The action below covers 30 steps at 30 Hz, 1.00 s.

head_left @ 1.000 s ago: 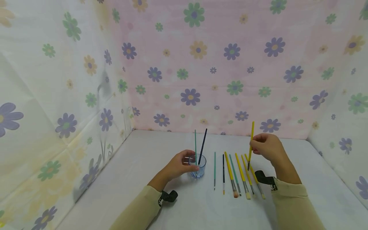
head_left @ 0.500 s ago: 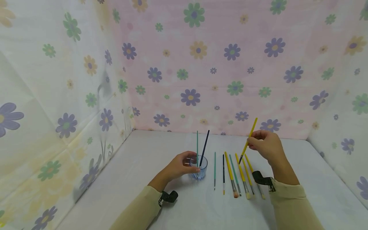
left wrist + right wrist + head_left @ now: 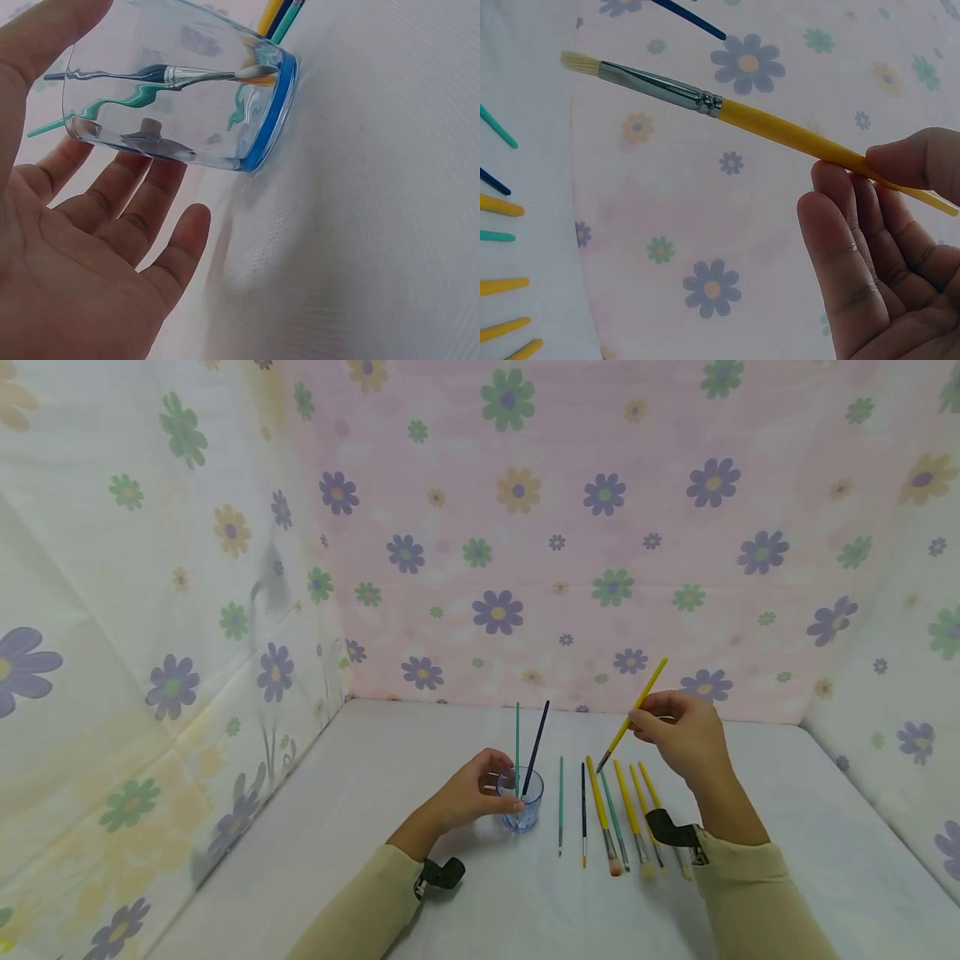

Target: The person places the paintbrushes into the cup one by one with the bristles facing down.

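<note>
My left hand [image 3: 501,787] grips a clear glass cup [image 3: 522,802] with a blue base, standing on the white table [image 3: 375,827]. A teal brush [image 3: 517,735] and a dark blue brush [image 3: 537,735] stand in the cup. In the left wrist view the thumb and fingers of the hand [image 3: 97,225] lie round the cup [image 3: 187,97]. My right hand [image 3: 651,720] pinches a yellow brush [image 3: 630,718] in the air above the row of brushes. It is tilted, with its bristle end low and to the left. The right wrist view shows the yellow brush [image 3: 780,127] with pale bristles between thumb and fingers [image 3: 840,217].
Several brushes [image 3: 600,810], teal, dark and yellow, lie side by side on the table right of the cup. Flowered cloth walls [image 3: 495,527] close in the back and both sides. Bare table [image 3: 315,860] lies left of the cup.
The right hand has moved left and tilted the yellow brush from upright to slanted, its bristle end now nearer the cup. The left hand stays on the cup.
</note>
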Each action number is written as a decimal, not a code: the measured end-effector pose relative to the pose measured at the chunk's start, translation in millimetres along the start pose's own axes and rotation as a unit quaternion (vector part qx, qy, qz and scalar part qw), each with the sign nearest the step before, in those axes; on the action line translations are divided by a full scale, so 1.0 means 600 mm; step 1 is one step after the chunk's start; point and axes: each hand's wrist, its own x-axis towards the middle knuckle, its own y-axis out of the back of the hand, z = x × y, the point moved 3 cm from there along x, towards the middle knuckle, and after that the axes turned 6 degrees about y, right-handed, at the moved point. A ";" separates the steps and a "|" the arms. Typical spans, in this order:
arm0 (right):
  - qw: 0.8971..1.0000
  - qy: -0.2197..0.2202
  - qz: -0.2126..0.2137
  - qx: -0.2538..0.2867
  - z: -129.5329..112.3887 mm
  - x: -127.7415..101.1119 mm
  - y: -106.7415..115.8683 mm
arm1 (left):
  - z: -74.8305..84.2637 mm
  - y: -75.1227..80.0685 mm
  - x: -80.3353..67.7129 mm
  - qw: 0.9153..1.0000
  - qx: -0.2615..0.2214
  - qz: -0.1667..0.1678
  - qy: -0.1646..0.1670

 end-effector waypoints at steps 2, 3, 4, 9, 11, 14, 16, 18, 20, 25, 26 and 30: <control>1.000 0.005 -0.001 -0.004 -0.003 -0.001 -0.006 | -0.001 0.000 0.000 1.000 -0.003 0.001 -0.001; 1.000 0.005 -0.001 -0.006 -0.005 -0.001 -0.010 | -0.001 0.001 0.000 1.000 -0.004 0.001 -0.001; 1.000 0.006 -0.002 -0.007 -0.006 -0.001 -0.013 | -0.001 0.001 0.001 1.000 -0.006 0.001 -0.001; 1.000 0.008 -0.007 0.000 -0.007 -0.003 -0.032 | -0.003 0.001 0.001 1.000 -0.008 -0.001 0.000; 1.000 0.012 -0.011 0.008 -0.006 -0.003 -0.040 | -0.003 0.001 0.001 1.000 -0.009 -0.001 -0.001; 1.000 0.014 -0.017 0.019 -0.005 -0.004 -0.050 | -0.004 0.001 0.002 1.000 -0.008 -0.002 -0.003; 0.999 0.012 -0.021 0.030 -0.004 -0.005 -0.057 | -0.006 0.001 0.003 1.000 -0.006 -0.003 -0.004; 0.999 0.008 -0.024 0.038 -0.005 -0.006 -0.064 | -0.007 0.002 0.005 1.000 -0.004 -0.003 -0.005; 0.999 0.004 -0.026 0.045 -0.006 -0.007 -0.071 | -0.009 0.002 0.006 1.000 -0.002 -0.003 -0.004; 0.998 0.008 -0.029 0.048 -0.010 -0.010 -0.086 | -0.012 0.003 0.009 1.000 -0.001 -0.001 -0.001; 0.998 0.012 -0.030 0.050 -0.011 -0.011 -0.089 | -0.013 0.004 0.009 1.000 -0.001 -0.002 -0.001; 0.997 0.031 -0.036 0.061 -0.012 -0.013 -0.099 | -0.012 0.004 0.008 1.000 -0.003 -0.005 -0.006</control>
